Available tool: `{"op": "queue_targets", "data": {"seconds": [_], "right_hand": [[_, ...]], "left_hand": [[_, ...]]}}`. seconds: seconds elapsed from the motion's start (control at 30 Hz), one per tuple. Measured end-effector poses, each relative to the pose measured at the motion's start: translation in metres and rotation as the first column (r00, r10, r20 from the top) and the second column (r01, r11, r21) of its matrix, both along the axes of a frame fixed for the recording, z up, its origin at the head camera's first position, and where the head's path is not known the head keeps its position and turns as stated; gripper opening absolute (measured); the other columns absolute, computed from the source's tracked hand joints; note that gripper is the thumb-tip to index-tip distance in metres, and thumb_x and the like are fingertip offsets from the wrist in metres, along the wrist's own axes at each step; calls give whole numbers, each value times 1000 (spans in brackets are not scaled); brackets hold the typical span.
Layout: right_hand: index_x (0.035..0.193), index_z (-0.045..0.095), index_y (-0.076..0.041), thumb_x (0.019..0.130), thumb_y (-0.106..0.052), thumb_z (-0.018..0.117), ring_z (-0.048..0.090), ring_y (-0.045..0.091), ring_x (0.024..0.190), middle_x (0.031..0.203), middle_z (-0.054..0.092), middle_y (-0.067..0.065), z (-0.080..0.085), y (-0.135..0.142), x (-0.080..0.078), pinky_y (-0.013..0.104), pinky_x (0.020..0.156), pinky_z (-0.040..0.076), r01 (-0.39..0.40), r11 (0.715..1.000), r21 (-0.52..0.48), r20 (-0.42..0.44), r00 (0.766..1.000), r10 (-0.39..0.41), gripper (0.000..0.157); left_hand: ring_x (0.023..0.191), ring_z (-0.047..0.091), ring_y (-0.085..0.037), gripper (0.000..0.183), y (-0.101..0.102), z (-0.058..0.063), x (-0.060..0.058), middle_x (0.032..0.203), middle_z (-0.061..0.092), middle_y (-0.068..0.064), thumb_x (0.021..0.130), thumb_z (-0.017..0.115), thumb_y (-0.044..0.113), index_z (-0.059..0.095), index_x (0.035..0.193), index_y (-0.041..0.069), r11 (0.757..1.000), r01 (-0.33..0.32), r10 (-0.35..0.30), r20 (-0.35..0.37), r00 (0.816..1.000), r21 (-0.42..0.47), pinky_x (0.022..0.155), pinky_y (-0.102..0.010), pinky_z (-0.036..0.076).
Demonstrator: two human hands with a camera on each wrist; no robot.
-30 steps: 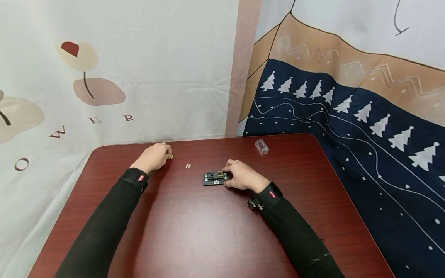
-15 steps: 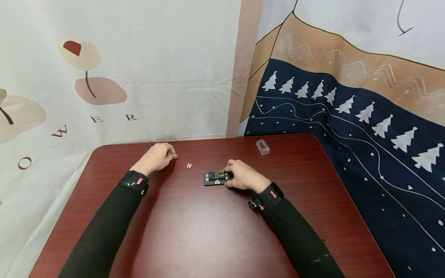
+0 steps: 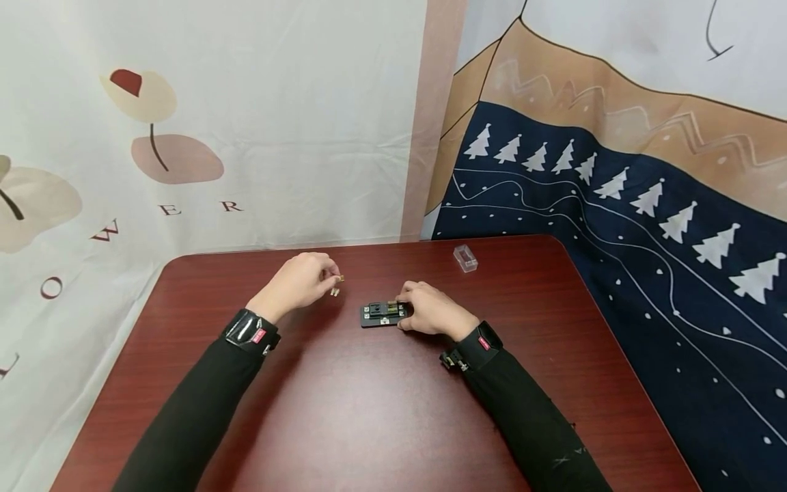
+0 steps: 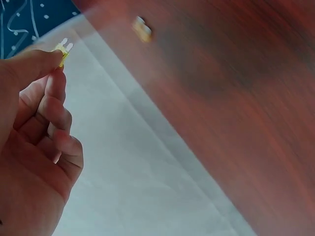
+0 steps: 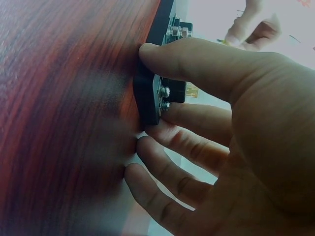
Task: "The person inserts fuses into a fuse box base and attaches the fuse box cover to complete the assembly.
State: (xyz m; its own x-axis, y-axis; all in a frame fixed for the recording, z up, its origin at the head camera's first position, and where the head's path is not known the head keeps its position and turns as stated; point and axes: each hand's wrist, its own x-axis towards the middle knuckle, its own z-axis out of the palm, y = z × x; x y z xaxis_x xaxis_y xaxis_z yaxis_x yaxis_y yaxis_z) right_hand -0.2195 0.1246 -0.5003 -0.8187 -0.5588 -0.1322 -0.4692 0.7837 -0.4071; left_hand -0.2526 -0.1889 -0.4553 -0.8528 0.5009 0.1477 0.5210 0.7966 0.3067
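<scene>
Between thumb and forefinger my left hand (image 3: 301, 281) pinches a yellow blade fuse (image 4: 64, 53), its two metal prongs pointing away from the fingertips. Just below that hand in the head view, another blade fuse (image 3: 335, 292) lies on the table; it looks blurred in the left wrist view. My right hand (image 3: 433, 311) grips the right end of a black fuse holder (image 3: 376, 316) that sits flat on the table. Screws (image 5: 165, 92) show along the holder's base, and a yellow translucent piece (image 5: 192, 91) sticks out of its block. The thumb hides part of the holder.
A small clear plastic box (image 3: 465, 258) stands near the far edge of the reddish-brown table (image 3: 369, 410). Printed cloths (image 3: 307, 123) hang behind and to the right of the table.
My left hand has moved right with the pinched blade fuse, coming above the one on the table. The right hand and the fuse holder have stayed in place.
</scene>
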Motion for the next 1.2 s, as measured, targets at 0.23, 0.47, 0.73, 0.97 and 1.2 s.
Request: {"op": "queue_targets", "data": {"seconds": [0.23, 0.47, 0.73, 0.97, 1.2], "right_hand": [[141, 75, -7, 94, -29, 86, 59, 24, 117, 124, 65, 3, 0, 1, -1, 41, 101, 52, -2, 1000, 6, 5, 1000, 2, 53], [137, 77, -9, 92, -29, 87, 59, 23, 112, 120, 65, 2, 1, 1, -1, 39, 98, 51, -6, 1000, 4, -7, 1000, 6, 50], [132, 79, -10, 90, -28, 88, 60, 22, 110, 116, 65, 1, 0, 1, -1, 39, 95, 51, -11, 1000, 0, -24, 1000, 11, 47], [131, 80, -11, 90, -27, 88, 61, 23, 110, 116, 66, 1, 1, 0, -1, 39, 95, 52, -15, 1000, -9, -25, 1000, 14, 45], [131, 80, -11, 91, -27, 88, 61, 23, 110, 117, 66, 1, 1, -1, 0, 39, 95, 52, -14, 1000, -9, -17, 1000, 13, 45]], "left_hand": [[85, 67, -14, 6, 27, 7, 16, 92, 74, 4, 100, 76, 15, 82, 97, 15, 995, 103, -103, -56, 993, -18, 79, -37, 59], [88, 68, -17, 5, 48, 4, 25, 96, 76, 3, 98, 78, 14, 83, 97, 15, 988, 147, -150, -109, 983, -38, 80, -37, 61], [90, 72, -20, 7, 63, -1, 31, 96, 78, 2, 97, 77, 13, 84, 96, 15, 985, 165, -170, -125, 977, -50, 87, -42, 61], [93, 73, -21, 7, 68, -7, 32, 96, 79, 3, 97, 78, 13, 84, 96, 16, 986, 159, -165, -122, 979, -57, 90, -45, 61], [95, 74, -22, 7, 69, -12, 31, 97, 79, 2, 97, 78, 14, 84, 96, 16, 986, 147, -156, -111, 982, -85, 94, -46, 61]]}}
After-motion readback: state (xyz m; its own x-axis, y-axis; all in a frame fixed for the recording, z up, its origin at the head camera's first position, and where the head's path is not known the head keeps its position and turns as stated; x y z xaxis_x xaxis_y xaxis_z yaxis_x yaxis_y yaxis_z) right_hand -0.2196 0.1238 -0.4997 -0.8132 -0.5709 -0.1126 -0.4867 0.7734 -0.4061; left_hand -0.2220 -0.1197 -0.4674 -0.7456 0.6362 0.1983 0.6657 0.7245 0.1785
